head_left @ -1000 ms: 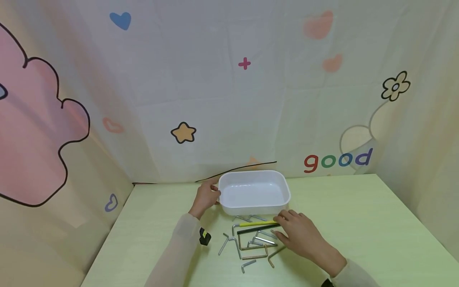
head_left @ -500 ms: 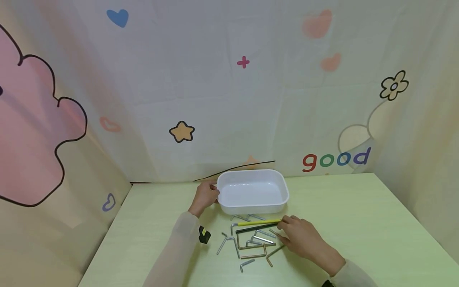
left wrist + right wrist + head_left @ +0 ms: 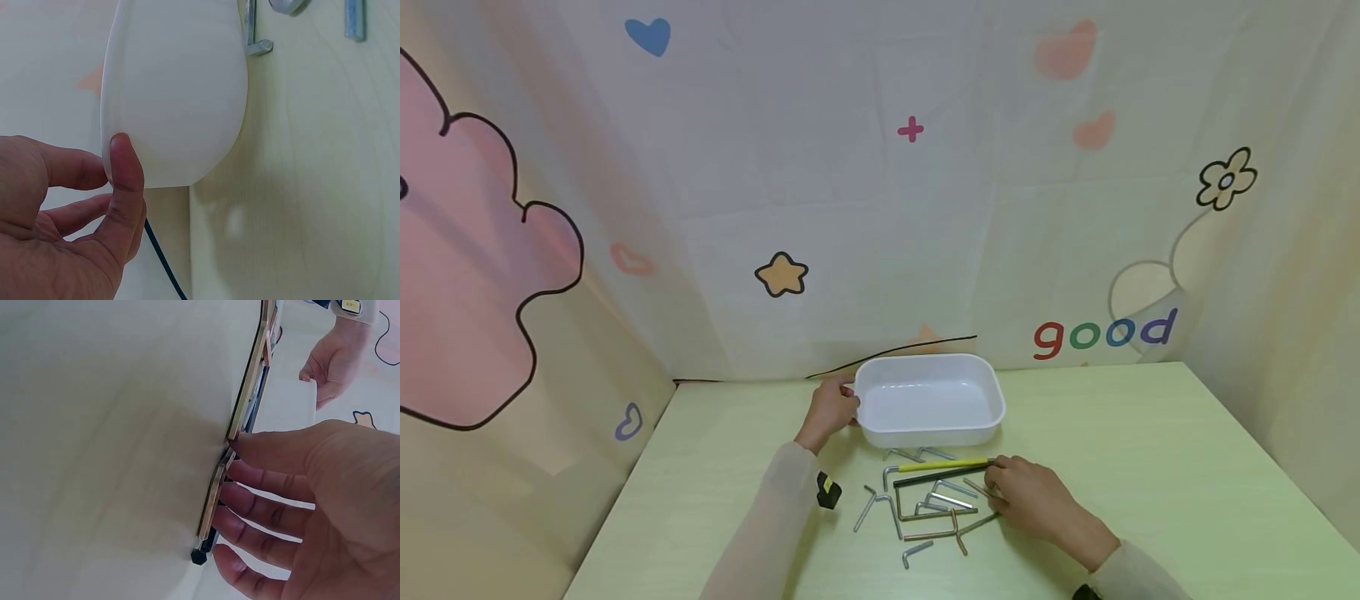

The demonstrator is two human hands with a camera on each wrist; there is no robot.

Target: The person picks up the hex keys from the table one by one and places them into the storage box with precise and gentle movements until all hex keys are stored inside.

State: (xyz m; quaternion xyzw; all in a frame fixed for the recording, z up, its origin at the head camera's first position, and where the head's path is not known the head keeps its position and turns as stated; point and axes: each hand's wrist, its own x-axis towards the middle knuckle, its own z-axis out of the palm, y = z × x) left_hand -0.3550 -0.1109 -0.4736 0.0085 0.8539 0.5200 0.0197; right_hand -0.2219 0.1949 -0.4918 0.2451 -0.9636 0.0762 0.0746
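Observation:
My left hand (image 3: 832, 408) pinches the left rim of a white plastic tray (image 3: 928, 437), thumb on one side and fingers on the other in the left wrist view. My right hand (image 3: 1037, 502) is at the right end of a loose pile of hex keys. Its thumb and fingertips pinch a bronze hex key (image 3: 212, 503), low against the tabletop. Close by lie a yellow-sleeved hex key (image 3: 943, 465), a black hex key (image 3: 936, 477) and several silver and bronze ones. The fingers partly hide the keys' right ends in the head view.
The pale green tabletop (image 3: 1150, 467) carries everything. A printed cloth (image 3: 850, 167) hangs behind it and at both sides. A small silver hex key (image 3: 917, 551) lies nearest the front, and two more lie just before the tray.
My right hand has moved slightly right and down, and its fingers have drawn in. The front bronze hex key has shifted and now touches another. My left hand stays on the tray.

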